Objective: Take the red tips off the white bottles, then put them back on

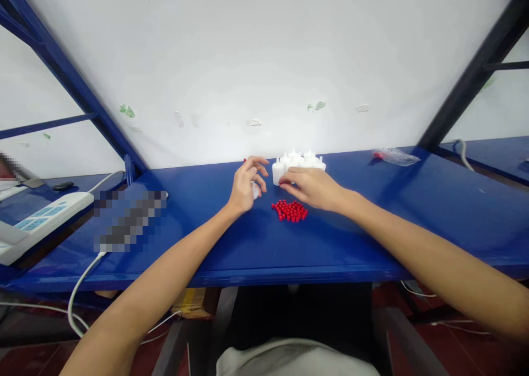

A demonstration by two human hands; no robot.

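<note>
My left hand (243, 187) is curled loosely around a small white bottle (255, 191), mostly hidden by the palm and fingers. To its right, my right hand (316, 188) has thumb and fingertips pinched together, with a speck of red at the tips that looks like a small red cap (281, 184). Just behind the right hand stands a cluster of white squeeze bottles (278, 172) with pointed nozzles, partly covered by that hand. A loose pile of small red caps (291, 211) lies on the blue table (248, 249) below the right hand.
A clear plastic bag (397, 156) with something red in it lies at the back right. On the left are a pixelated dark device (132, 221) with a white cable (78, 288) and a white power strip (49, 216). A white wall (264, 62) rises behind the table.
</note>
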